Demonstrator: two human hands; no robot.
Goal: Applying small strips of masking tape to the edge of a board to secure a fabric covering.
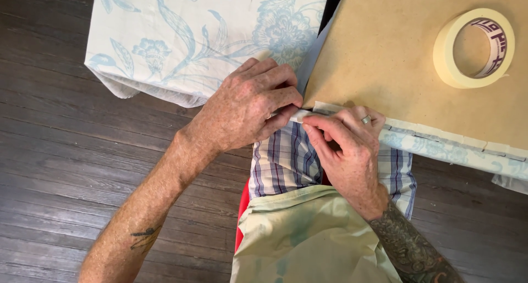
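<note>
My left hand [247,104] pinches the end of a strip of cream masking tape [306,115] at the near edge of a brown board [385,57]. My right hand [346,145], with a ring on one finger, presses the same strip down with its fingertips, right beside the left thumb. The strip runs along the board's edge over folded blue floral fabric [440,148]. More of that white and blue floral fabric [192,35] spreads out to the left from under the board.
A roll of masking tape [474,48] lies on the board at the upper right. My lap shows plaid shorts [286,162] and a pale green shirt [308,239]. Dark wood floor [66,151] surrounds everything.
</note>
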